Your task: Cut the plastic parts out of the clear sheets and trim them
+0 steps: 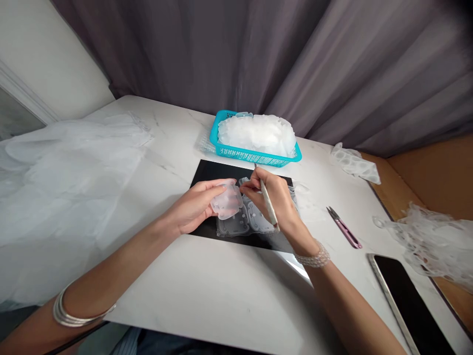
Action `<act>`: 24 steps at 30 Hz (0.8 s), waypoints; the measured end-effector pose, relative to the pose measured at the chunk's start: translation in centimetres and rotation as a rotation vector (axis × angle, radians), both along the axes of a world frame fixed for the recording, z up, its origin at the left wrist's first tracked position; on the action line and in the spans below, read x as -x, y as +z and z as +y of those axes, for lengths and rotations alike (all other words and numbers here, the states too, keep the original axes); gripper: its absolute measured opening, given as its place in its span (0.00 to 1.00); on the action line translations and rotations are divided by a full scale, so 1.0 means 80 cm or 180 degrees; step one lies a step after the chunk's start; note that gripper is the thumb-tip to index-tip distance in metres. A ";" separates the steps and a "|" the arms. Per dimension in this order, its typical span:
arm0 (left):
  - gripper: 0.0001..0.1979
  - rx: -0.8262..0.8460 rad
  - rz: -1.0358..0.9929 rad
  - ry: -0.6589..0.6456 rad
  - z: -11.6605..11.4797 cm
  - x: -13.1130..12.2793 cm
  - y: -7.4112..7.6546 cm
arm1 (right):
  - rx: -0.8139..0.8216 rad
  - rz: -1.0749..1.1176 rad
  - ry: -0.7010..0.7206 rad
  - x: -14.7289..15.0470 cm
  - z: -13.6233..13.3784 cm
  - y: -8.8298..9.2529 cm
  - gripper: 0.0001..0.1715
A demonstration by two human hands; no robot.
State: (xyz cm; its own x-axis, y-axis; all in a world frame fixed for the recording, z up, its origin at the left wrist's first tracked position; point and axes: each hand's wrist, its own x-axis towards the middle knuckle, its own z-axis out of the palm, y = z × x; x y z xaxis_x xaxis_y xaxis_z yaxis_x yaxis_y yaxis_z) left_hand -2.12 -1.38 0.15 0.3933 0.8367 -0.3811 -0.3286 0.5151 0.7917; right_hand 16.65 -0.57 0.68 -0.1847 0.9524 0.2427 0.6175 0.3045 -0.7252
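Observation:
My left hand (201, 204) grips a small translucent plastic piece (226, 199) with a scalloped outline, thumb on top and fingers showing through from beneath. In my right hand (271, 192) is a slim pale-handled tool (269, 204), held like a pen, its dark tip pointing away from me. The right thumb and fingertip come close to the piece's right edge; whether they touch it I cannot tell. Below both hands, a clear moulded plastic sheet (233, 224) lies on a black mat (203, 229), partly covered by my hands.
A turquoise basket (254, 157) heaped with translucent pieces (258, 133) stands behind the mat. Stacked translucent sheets (66, 197) cover the table's left. On the right lie pink-handled thread snips (343, 228), a phone (410, 301) and a cardboard box (432, 182) with plastic scraps (439, 241).

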 end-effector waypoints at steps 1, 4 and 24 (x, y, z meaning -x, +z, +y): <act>0.14 -0.0009 -0.0010 0.0016 0.000 -0.001 0.000 | -0.0036 -0.0041 -0.0014 0.000 0.000 0.000 0.14; 0.12 -0.0107 0.0070 0.0005 -0.001 -0.004 0.001 | -0.0160 -0.0193 -0.0017 0.002 -0.002 0.001 0.15; 0.10 -0.0544 0.0849 0.0396 -0.004 -0.010 -0.005 | -0.0505 -0.0125 0.0137 0.003 -0.009 0.011 0.16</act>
